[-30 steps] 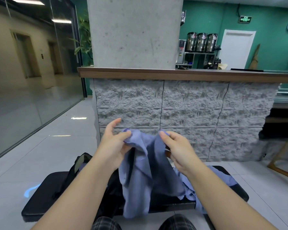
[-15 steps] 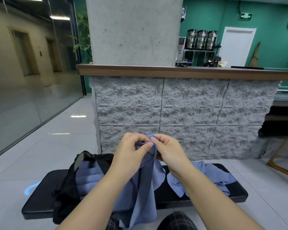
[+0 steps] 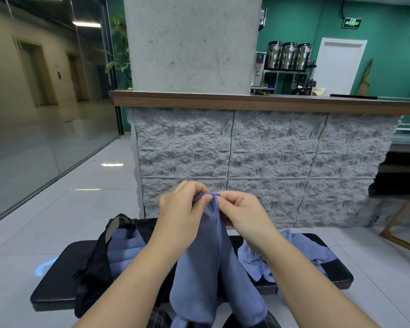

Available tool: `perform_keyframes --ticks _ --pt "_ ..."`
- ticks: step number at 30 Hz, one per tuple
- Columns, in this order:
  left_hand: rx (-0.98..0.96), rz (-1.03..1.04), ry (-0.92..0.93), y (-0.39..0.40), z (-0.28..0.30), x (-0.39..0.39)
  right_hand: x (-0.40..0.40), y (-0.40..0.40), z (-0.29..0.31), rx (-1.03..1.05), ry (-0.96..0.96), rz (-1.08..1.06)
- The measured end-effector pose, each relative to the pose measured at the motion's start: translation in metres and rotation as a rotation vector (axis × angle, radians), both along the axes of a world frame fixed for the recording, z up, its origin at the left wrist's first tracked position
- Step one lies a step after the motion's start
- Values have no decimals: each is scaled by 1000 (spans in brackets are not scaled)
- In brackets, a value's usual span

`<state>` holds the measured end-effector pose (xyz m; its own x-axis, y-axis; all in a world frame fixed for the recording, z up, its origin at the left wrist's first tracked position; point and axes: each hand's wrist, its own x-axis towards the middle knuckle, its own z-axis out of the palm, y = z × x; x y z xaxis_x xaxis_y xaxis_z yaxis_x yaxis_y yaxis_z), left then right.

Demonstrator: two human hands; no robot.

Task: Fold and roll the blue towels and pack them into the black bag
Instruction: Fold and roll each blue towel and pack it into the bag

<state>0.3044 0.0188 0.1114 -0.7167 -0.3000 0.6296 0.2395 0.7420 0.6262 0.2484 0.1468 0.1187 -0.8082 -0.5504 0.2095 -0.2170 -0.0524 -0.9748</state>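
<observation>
Change: both hands have closed in from a spread hold a second ago to meet at one point; the held towel, formerly bunched and spread, now hangs in a doubled length.
Left hand (image 3: 181, 209): fingers and thumb curled, pinching the top edge of the held towel (image 3: 208, 263).
Right hand (image 3: 243, 213): thumb and fingers pinching the same top edge, fingertips touching those of the left hand.
Held towel: blue, raised above the bench (image 3: 57, 282), draping down between the forearms toward the person's lap; lower end runs out of frame.
Black bag (image 3: 92, 263): lying on the left part of the bench, mouth open, rolled blue towels (image 3: 123, 247) visible inside.
Loose towels (image 3: 301, 252): crumpled blue heap on the right part of the bench, behind the right forearm.
Surroundings: grey stone-faced counter (image 3: 223, 147) with wooden top directly beyond the bench; concrete pillar (image 3: 192, 43) rising above it.
</observation>
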Motion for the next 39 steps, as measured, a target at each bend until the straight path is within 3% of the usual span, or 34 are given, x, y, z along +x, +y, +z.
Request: perform_keyframes --ticks 11,16,19,23,29,31,34,36,39 --pt "246 -123 -10 6 1 0 2 4 8 -20 74 74" --pt "535 -387 -45 -3 7 -8 -7 8 12 -50 80 59" --pt "540 -491 -144 -9 10 -11 -16 11 24 -86 97 -36" --pt "431 -483 -319 -25 3 -19 -39 12 38 -137 27 -224" --pt "110 -381 -577 -46 3 -16 -64 26 65 -227 -130 -384" --pt "-68 -272 -754 -56 1 -12 -73 36 69 -183 -63 -462" --pt "-543 -31 -978 -62 0 -6 -83 48 68 -125 19 -523" --pt "-743 74 -990 -64 6 -4 -86 55 62 -35 79 -537" --pt "-883 163 -855 -72 12 -7 -88 63 50 -42 125 -582"
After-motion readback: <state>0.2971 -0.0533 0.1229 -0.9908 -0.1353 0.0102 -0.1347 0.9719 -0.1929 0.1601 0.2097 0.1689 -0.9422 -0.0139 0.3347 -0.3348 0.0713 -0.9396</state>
